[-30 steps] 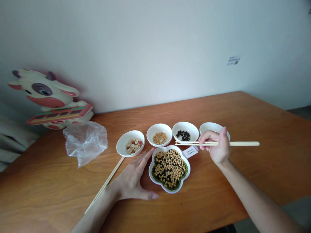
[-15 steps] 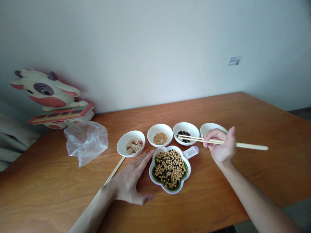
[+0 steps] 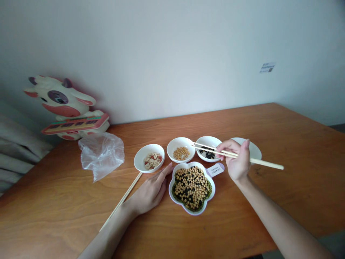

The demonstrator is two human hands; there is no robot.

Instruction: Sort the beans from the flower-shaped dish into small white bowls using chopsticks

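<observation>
My right hand (image 3: 235,158) shut on a pair of wooden chopsticks (image 3: 231,154), whose tips reach the rim of a white bowl of black beans (image 3: 208,148). That bowl stands next to a white bowl of yellow soybeans (image 3: 180,150). My left hand (image 3: 151,190) rests open on the table, fingers near a white bowl of peanuts and seeds (image 3: 149,159). A flower-shaped white dish (image 3: 192,187) with a paper tag holds soybeans and black beans over green. A second chopstick pair (image 3: 121,201) lies partly under my left hand.
A fourth white bowl (image 3: 252,148) stands partly behind my right hand. A crumpled plastic bag (image 3: 101,154) and a cow-shaped toy (image 3: 61,104) are at the far left of the wooden table (image 3: 67,205). A grey curtain (image 3: 16,151) hangs beyond the left edge.
My right hand has moved left, swinging the chopstick tips toward the black bean bowl. My left hand has drawn closer to the dish's left side. The whole view has shifted slightly.
</observation>
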